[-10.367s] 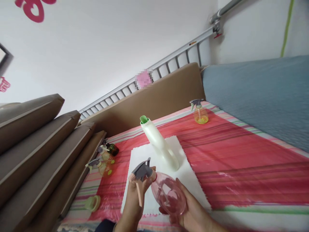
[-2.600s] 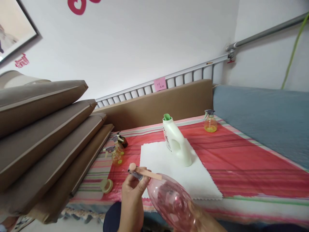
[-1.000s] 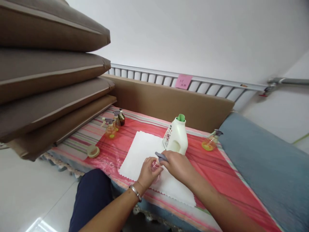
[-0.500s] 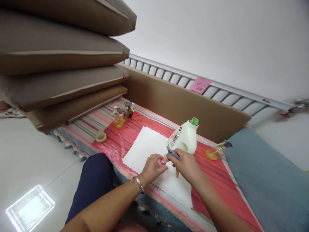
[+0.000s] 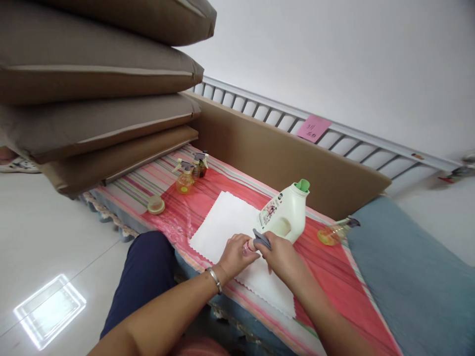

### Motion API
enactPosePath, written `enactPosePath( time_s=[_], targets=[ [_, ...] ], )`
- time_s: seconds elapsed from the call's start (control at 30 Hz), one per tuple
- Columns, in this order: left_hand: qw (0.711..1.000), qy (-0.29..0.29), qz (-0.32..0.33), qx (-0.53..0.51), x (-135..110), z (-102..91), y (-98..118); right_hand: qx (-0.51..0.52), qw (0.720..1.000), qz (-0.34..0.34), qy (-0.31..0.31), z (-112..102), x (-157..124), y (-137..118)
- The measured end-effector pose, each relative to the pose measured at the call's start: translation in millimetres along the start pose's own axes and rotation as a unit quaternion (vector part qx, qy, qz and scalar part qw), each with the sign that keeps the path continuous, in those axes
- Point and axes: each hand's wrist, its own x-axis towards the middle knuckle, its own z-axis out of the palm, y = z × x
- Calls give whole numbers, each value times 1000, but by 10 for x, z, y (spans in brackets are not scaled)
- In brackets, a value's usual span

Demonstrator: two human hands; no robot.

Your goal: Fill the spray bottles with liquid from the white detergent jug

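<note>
My left hand (image 5: 233, 258) is closed around a small clear bottle with a pinkish tint (image 5: 245, 248), most of it hidden by the fingers. My right hand (image 5: 281, 256) grips a grey trigger spray head (image 5: 261, 239) with a pale collar, which meets the mouth of that bottle. Whether the collar is threaded on, I cannot tell. Both hands are above a white sheet with a scalloped edge (image 5: 218, 217). Just behind them stands a pale green detergent jug (image 5: 296, 210), a green cap in its top.
Several spray bottles with yellow liquid (image 5: 184, 183) are at the back left; another spray bottle (image 5: 330, 235) leans at the right. A round lidded tub (image 5: 156, 204) sits on the striped cloth. Stacked cushions (image 5: 111, 113) rise at left, a brown board (image 5: 260, 143) behind, a blue-grey cushion (image 5: 404, 267) at right.
My right hand has brought the spray head down onto the bottle's mouth, closing the small gap between them. The whole view has shifted slightly.
</note>
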Motion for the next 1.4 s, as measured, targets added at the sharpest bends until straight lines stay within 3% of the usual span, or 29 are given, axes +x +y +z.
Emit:
enactPosePath(
  time_s=[0.47,0.77,0.87,1.0,1.07,1.2,1.4],
  targets=[
    [1000,11,-16,-24,-43,-18,64,-61,998,-4,-19,-12,108,-59],
    [999,22,-32,-30,41,-42,178,-86,996,6,-13,-39,29,-98],
    [998,-24,-31,-47,115,-137,155,-88,996,6,-18,-58,7,-97],
    [987,-133,-4,-89,215,-292,135,-90,996,4,-16,-54,-2,-94],
    [985,-145,-1,-93,220,-305,147,-92,996,2,-12,-44,-4,-107],
    [990,-105,-41,-80,205,-243,159,-96,995,-2,-10,-35,-9,-143],
    [964,-235,-18,-120,365,-380,113,-92,996,-3,-7,-29,-8,-145]
  ],
)
